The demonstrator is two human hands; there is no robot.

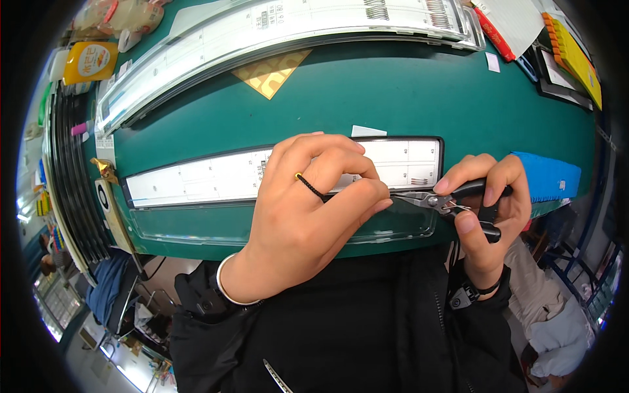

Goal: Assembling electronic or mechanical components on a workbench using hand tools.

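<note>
My right hand (490, 203) is wrapped round a small pair of pliers (438, 202) with black handles, their slim metal jaws pointing left. My left hand (321, 203), wearing a beaded black ring, pinches thumb and forefinger together right at the tips of those jaws. What lies in the pinch is too small and hidden to make out. Under both hands sits a long narrow case (196, 180) with a white marked lining; its transparent lid (190, 226) lies folded open toward me. A few short, fine dark strands (419, 181) rest at the case's right end.
Beyond, a larger transparent case (236, 33) holds rows of dark strands. A yellow patterned card (272, 75), a red pen (495, 36), a blue sleeve-like packet (547, 177) and an orange-yellow bottle (90, 62) stand around. A pointed metal tool (276, 376) shows near my lap.
</note>
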